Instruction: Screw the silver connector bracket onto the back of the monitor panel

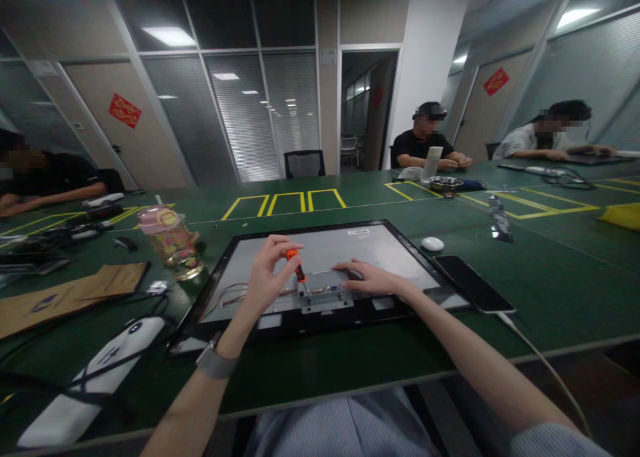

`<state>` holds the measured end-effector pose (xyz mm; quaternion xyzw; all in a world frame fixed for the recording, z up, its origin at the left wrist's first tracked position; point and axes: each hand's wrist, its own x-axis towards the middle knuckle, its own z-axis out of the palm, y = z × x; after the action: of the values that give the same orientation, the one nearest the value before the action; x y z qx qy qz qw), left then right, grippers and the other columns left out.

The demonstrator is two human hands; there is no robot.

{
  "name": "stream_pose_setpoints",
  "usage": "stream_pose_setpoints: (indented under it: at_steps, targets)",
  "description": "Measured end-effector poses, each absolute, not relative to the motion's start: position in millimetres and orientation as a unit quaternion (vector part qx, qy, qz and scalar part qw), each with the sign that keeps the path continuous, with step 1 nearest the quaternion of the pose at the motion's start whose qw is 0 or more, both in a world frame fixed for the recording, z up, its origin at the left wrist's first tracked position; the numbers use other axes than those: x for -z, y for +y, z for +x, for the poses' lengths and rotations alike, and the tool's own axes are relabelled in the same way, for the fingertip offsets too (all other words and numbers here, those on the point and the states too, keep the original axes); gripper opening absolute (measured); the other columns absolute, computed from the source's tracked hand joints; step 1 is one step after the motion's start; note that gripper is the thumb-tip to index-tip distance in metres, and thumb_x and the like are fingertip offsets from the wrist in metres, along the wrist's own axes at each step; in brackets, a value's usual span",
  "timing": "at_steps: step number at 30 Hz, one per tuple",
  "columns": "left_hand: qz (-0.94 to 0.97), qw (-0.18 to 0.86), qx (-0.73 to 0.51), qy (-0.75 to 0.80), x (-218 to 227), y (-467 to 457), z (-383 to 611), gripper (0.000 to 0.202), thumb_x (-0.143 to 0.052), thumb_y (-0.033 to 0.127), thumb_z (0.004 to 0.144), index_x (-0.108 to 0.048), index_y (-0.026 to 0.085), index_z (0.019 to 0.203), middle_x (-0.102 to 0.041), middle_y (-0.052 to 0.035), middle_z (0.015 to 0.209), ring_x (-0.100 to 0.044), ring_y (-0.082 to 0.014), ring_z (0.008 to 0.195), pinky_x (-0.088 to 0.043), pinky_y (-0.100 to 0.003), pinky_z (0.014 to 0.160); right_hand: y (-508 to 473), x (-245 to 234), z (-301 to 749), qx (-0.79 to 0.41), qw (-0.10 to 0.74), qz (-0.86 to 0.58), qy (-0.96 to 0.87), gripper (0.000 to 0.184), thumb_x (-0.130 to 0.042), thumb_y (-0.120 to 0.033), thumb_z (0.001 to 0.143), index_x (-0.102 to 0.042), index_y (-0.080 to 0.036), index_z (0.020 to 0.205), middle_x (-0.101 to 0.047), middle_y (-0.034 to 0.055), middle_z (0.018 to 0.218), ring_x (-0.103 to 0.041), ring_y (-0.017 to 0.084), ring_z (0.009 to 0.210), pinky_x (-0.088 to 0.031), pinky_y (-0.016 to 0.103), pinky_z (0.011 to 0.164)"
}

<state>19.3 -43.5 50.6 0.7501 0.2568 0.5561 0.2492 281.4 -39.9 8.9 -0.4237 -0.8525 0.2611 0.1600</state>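
Observation:
My left hand (pixel 269 277) grips a screwdriver (pixel 296 262) with an orange and black handle, held nearly upright. Its shaft points down at a metal bracket (pixel 326 305) with connector ports along it. The bracket sits on the back of a flat display panel (pixel 255 249) with a black frame, lying on the table. My right hand (pixel 373 278) rests with outstretched fingers by the bracket's right end; what lies under the fingertips is partly hidden. Thin coloured wires (pixel 227 296) run across the panel left of the bracket.
Right of the panel lie a phone (pixel 473 282) with a cable and a white earbud case (pixel 433 244). To the left are a drink bottle (pixel 170 240), brown paper packaging (pixel 75 294) and a white device with black straps (pixel 107 367). Several people sit around the green table (pixel 560 270).

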Motion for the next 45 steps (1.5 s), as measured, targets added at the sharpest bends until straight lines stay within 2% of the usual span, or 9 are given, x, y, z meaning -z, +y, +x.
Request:
stream_pose_setpoints:
  at_steps: [5,11,15,18,21,24,31,38,45]
  targets:
    - [0.742,0.361,-0.513,0.235,-48,-42,18,0.029,-0.048,0.026,0.086,-0.061,0.017,0.111,-0.061,-0.0092,0.096,-0.06,-0.0183,0.087,-0.05,-0.034,0.078,-38,-5,283,-0.262,0.162,-0.43,-0.848,0.057,-0.046,-0.052,0.085,-0.042,-0.021,0.132,-0.049,0.0073,0.133,-0.042,0.027,0.123,-0.02,0.046,0.11]
    - [0.763,0.205,-0.546,0.278,-51,-45,22,0.019,-0.064,0.023,0.075,-0.068,0.021,0.094,-0.055,-0.0046,0.088,-0.055,-0.016,0.084,-0.047,-0.03,0.078,-38,-5,284,-0.272,0.167,-0.423,-0.848,0.055,-0.047,-0.051,0.085,-0.042,-0.024,0.132,-0.048,0.0046,0.134,-0.041,0.026,0.125,-0.022,0.045,0.109]
    - [0.761,0.268,-0.537,0.247,-55,-49,21,0.024,-0.049,0.024,0.086,-0.066,0.019,0.101,-0.059,-0.0085,0.1,-0.058,-0.0188,0.094,-0.046,-0.034,0.083,-39,-6,284,-0.272,0.162,-0.43,-0.845,0.056,-0.046,-0.051,0.085,-0.042,-0.023,0.133,-0.048,0.0058,0.135,-0.041,0.027,0.124,-0.021,0.046,0.109]
    - [0.745,0.304,-0.545,0.234,-54,-49,21,0.025,-0.047,0.023,0.087,-0.066,0.018,0.101,-0.062,-0.0077,0.092,-0.06,-0.0171,0.085,-0.048,-0.032,0.078,-38,-4,284,-0.276,0.154,-0.445,-0.838,0.058,-0.047,-0.055,0.083,-0.042,-0.025,0.132,-0.045,0.0041,0.137,-0.032,0.03,0.13,-0.019,0.049,0.11]
    - [0.747,0.249,-0.561,0.257,-51,-48,22,0.019,-0.056,0.022,0.082,-0.068,0.019,0.096,-0.058,-0.0055,0.087,-0.058,-0.0155,0.081,-0.048,-0.029,0.074,-37,-2,285,-0.277,0.152,-0.451,-0.835,0.06,-0.047,-0.057,0.082,-0.042,-0.024,0.133,-0.044,0.0042,0.138,-0.027,0.032,0.133,-0.018,0.049,0.11]
    - [0.759,0.18,-0.562,0.274,-50,-48,22,0.019,-0.059,0.02,0.078,-0.068,0.021,0.095,-0.057,-0.0049,0.088,-0.057,-0.0158,0.082,-0.048,-0.029,0.076,-38,-3,285,-0.271,0.156,-0.437,-0.843,0.059,-0.045,-0.055,0.084,-0.042,-0.022,0.133,-0.046,0.0058,0.136,-0.033,0.029,0.13,-0.017,0.046,0.111]
    - [0.753,0.26,-0.559,0.232,-47,-51,24,0.026,-0.048,0.018,0.085,-0.062,0.018,0.108,-0.062,-0.0086,0.098,-0.062,-0.0185,0.088,-0.05,-0.033,0.079,-39,-5,283,-0.263,0.158,-0.43,-0.849,0.058,-0.045,-0.053,0.085,-0.042,-0.021,0.133,-0.047,0.0071,0.135,-0.038,0.028,0.127,-0.019,0.046,0.11]
    - [0.751,0.164,-0.58,0.27,-44,-47,24,0.018,-0.065,0.018,0.074,-0.069,0.02,0.092,-0.057,-0.0049,0.087,-0.057,-0.0161,0.081,-0.049,-0.03,0.074,-38,-5,283,-0.267,0.159,-0.434,-0.846,0.057,-0.046,-0.053,0.085,-0.043,-0.022,0.132,-0.048,0.0056,0.135,-0.039,0.028,0.126,-0.018,0.045,0.111]
    - [0.726,0.37,-0.539,0.213,-45,-45,20,0.031,-0.045,0.027,0.088,-0.062,0.017,0.111,-0.061,-0.0123,0.107,-0.062,-0.0219,0.091,-0.051,-0.038,0.078,-40,-8,283,-0.27,0.159,-0.437,-0.843,0.056,-0.047,-0.051,0.085,-0.042,-0.022,0.132,-0.048,0.007,0.133,-0.042,0.028,0.123,-0.023,0.045,0.109]
